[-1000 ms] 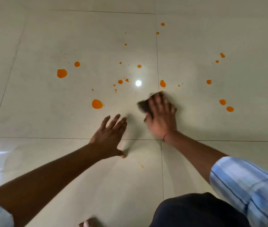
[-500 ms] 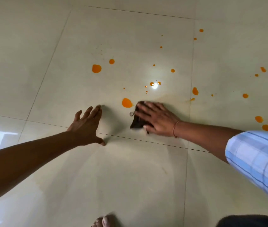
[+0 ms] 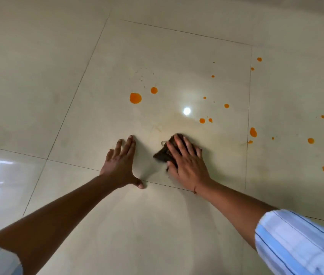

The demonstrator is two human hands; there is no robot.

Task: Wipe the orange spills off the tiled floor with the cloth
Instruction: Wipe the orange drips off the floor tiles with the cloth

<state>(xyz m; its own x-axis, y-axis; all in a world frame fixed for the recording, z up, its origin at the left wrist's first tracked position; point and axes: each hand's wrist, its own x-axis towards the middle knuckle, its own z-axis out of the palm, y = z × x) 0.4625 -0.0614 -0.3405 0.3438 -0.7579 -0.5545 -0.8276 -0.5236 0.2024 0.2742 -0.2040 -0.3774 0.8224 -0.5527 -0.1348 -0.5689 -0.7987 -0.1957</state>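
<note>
The right hand (image 3: pixel 186 161) lies flat with fingers spread, pressing the dark cloth (image 3: pixel 164 153) onto the tiled floor (image 3: pixel 157 225); the cloth bunches out past the thumb side. Just beside it, the left hand (image 3: pixel 122 165) rests palm down, fingers spread, holding nothing. Orange spills (image 3: pixel 135 98) lie beyond both hands' fingertips, with more scattered out past the right hand's outer side
</note>
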